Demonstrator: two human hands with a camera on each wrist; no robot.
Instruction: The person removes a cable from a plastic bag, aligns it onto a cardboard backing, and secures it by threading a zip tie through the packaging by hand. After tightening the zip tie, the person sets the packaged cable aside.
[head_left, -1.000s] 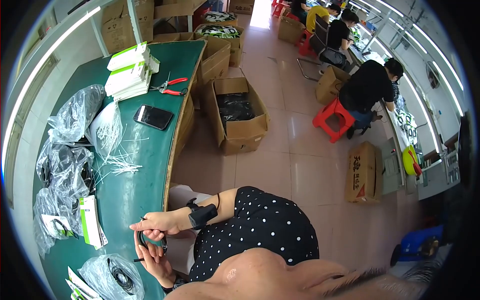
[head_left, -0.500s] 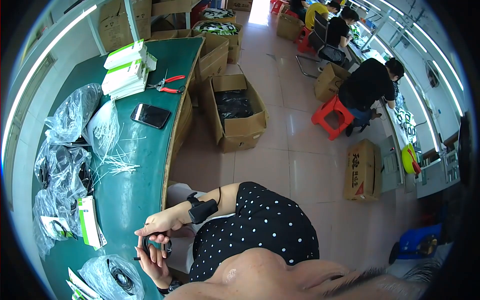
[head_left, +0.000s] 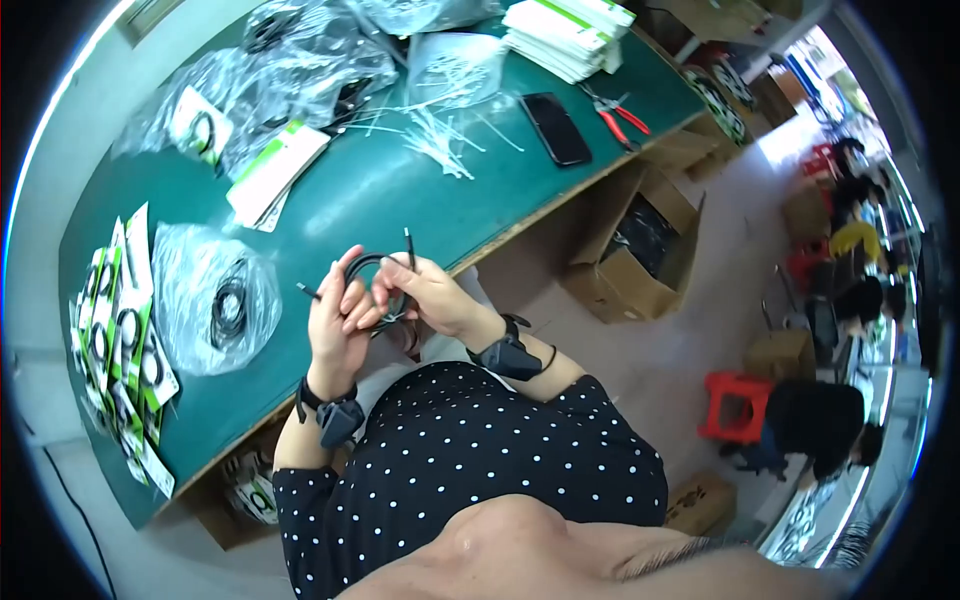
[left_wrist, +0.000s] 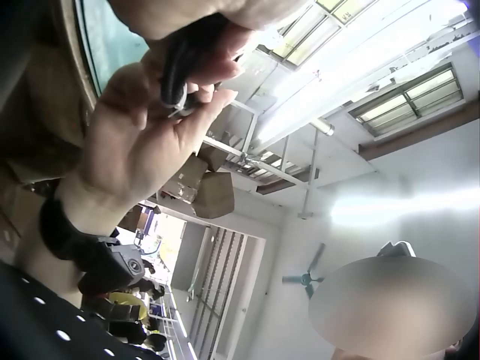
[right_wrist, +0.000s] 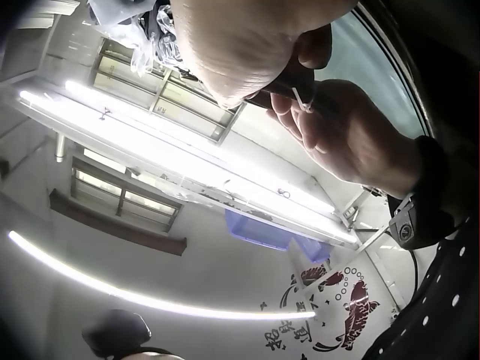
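Observation:
A small coil of black cable [head_left: 364, 262] is held between both hands over the table's front edge, its two ends sticking out to the sides. My left hand [head_left: 338, 325] grips the coil from the left with curled fingers. From the other side, my right hand [head_left: 440, 297] pinches it between thumb and fingers. A thin white tie [right_wrist: 301, 101] shows at the black bundle in the right wrist view. The left wrist view has the dark cable [left_wrist: 180, 67] close up, with the hands partly covering it.
On the green table [head_left: 350, 205] lie a plastic bag [head_left: 175, 320] with coiled cable, carded cables [head_left: 125, 340], packaging cards [head_left: 275, 175], loose white zip ties [head_left: 440, 145], a phone [head_left: 556, 128] and red-handled pliers [head_left: 625, 120]. An open carton [head_left: 625, 285] stands on the floor beyond the edge.
The head view has swung toward the left end of the table, bringing more carded cables into sight. Both hands still hold the coil, and both cable ends now point away from the body.

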